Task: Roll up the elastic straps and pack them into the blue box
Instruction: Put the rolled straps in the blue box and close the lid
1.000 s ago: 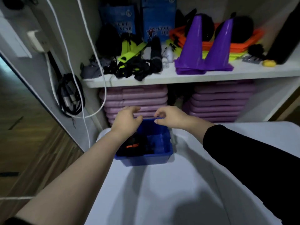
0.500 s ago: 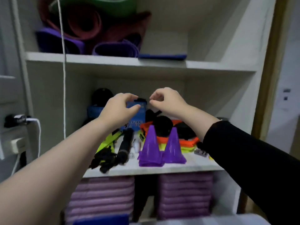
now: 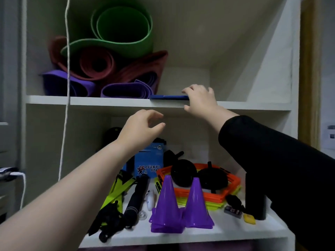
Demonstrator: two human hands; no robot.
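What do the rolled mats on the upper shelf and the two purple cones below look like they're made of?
Rolled mats: probably soft foam, matte; thick walls curl loosely and sag where stacked, with no shine. Purple cones: likely moulded plastic, smooth and slightly glossy; faint highlights run down their sides and the thin square bases hold crisp edges.

Purple cones (image 3: 181, 201), green mat (image 3: 123, 28), blue lid (image 3: 168, 97).

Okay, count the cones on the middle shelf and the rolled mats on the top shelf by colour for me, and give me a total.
Purple cone stacks: 2, at and; how many cones are nested in each I cannot tell.
Green mats: 1
Red-brown mats: 1
Purple mats: 2, at and
Total: 6
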